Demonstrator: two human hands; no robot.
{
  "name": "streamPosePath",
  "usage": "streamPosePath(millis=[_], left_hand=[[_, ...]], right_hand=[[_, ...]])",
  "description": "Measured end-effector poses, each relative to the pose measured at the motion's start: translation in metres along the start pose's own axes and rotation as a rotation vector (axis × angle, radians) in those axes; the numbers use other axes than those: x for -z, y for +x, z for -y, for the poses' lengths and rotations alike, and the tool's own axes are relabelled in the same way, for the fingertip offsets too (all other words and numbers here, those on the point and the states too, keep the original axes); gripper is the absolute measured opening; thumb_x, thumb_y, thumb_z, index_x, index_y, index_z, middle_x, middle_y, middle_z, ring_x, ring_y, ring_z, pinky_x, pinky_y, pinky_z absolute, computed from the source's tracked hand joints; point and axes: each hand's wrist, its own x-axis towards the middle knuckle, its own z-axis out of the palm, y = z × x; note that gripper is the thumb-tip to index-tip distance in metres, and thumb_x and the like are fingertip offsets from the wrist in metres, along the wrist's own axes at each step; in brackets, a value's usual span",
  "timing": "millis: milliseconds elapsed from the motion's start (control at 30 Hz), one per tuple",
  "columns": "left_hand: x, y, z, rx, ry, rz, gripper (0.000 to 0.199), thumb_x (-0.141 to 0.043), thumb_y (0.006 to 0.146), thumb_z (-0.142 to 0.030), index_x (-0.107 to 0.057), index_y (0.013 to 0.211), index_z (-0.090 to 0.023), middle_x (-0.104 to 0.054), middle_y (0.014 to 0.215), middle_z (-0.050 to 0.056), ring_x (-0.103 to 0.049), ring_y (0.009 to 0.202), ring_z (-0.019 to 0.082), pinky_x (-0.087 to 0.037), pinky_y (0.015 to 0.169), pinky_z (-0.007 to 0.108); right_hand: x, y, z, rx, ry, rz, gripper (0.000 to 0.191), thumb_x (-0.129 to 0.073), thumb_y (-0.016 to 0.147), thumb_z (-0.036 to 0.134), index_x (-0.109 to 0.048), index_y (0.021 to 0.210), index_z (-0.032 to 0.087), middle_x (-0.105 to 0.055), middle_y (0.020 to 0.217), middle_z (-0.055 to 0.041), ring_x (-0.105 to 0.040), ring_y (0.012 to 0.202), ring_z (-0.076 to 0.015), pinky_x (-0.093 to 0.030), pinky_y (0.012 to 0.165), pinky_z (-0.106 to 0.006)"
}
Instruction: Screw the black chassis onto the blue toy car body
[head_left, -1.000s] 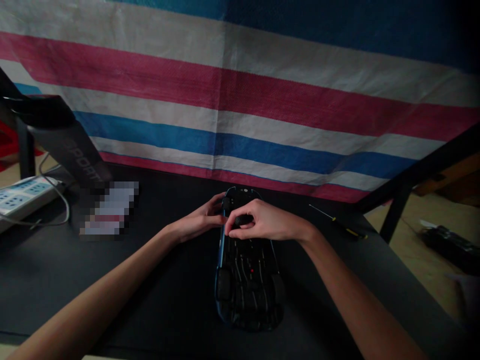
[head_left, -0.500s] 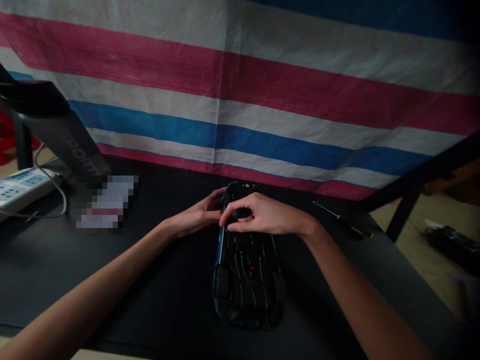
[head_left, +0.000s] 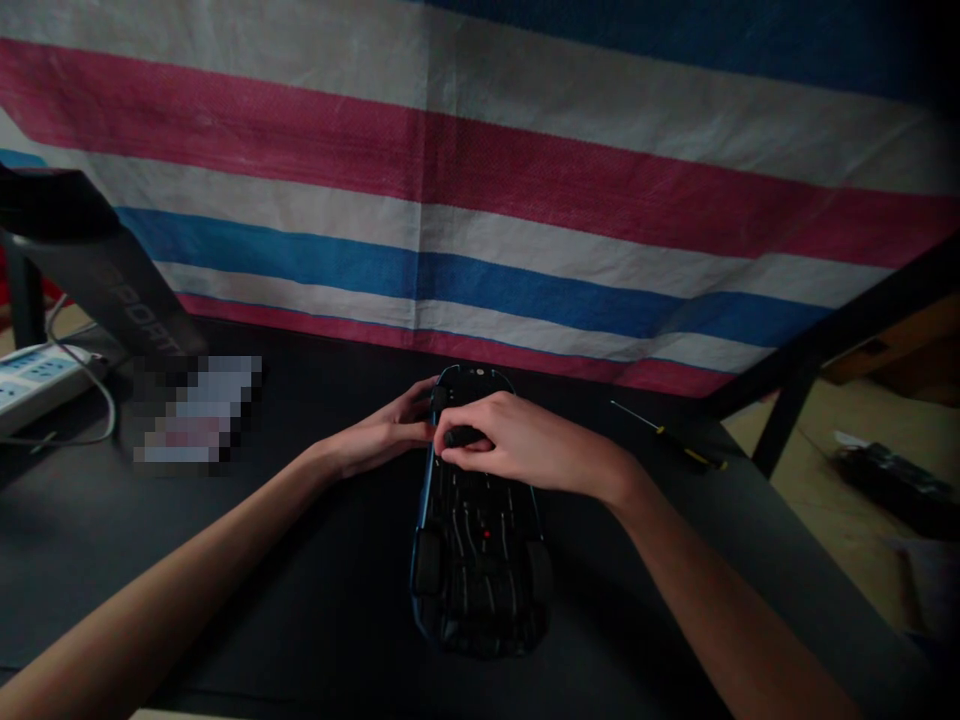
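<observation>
A toy car (head_left: 487, 560) lies upside down on the black tabletop, its dark underside facing up and blue body showing along the side. My left hand (head_left: 386, 430) grips the car's left side near the far wheel, thumb and fingers against the edge. Above the far half of the underside, my right hand (head_left: 517, 440) is closed round the black handle of a screwdriver (head_left: 463, 436). The screwdriver's shaft and tip are hidden beneath the hand.
A second screwdriver (head_left: 675, 440) with a black-and-yellow handle lies to the right. At left are a grey bottle (head_left: 127, 270), a white power strip (head_left: 45, 385) with a cable, and a blurred-out item (head_left: 206, 405). A striped sheet (head_left: 525, 200) hangs behind the table (head_left: 300, 610).
The whole view has shifted slightly, so things appear farther left. My right hand has turned a little with the screwdriver handle; my left hand keeps its hold on the car.
</observation>
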Motion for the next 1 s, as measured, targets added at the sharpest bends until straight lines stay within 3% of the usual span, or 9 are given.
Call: streamPosePath(millis=[267, 800, 1000], left_hand=[[-0.003, -0.001, -0.003, -0.020, 0.011, 0.024, 0.082, -0.073, 0.084, -0.012, -0.036, 0.156, -0.028, -0.045, 0.160, 0.013, -0.057, 0.134, 0.030, -0.047, 0.108, 0.043], [-0.004, -0.001, -0.002, -0.009, 0.010, -0.014, 0.084, -0.077, 0.082, -0.013, -0.038, 0.155, -0.025, -0.060, 0.144, 0.013, -0.060, 0.130, 0.029, -0.042, 0.113, 0.046], [-0.004, -0.001, -0.001, -0.034, 0.020, -0.007, 0.081, -0.074, 0.085, -0.014, -0.038, 0.156, -0.028, -0.056, 0.151, 0.011, -0.050, 0.143, 0.030, -0.037, 0.118, 0.047]], right_hand=[[-0.006, -0.001, 0.003, -0.029, -0.084, -0.006, 0.011, -0.066, 0.097, 0.028, -0.074, 0.102, 0.022, -0.076, 0.095, -0.0030, -0.070, 0.083, -0.0172, -0.044, 0.074, -0.027], [-0.014, 0.001, 0.002, -0.033, -0.152, -0.056, 0.011, -0.065, 0.098, 0.028, -0.070, 0.106, 0.022, -0.076, 0.097, -0.0039, -0.072, 0.085, -0.0192, -0.048, 0.076, -0.029], [0.000, -0.004, 0.011, 0.045, 0.015, -0.289, 0.016, -0.051, 0.106, 0.032, -0.059, 0.114, 0.020, -0.072, 0.104, -0.0042, -0.068, 0.095, -0.0179, -0.048, 0.084, -0.029]])
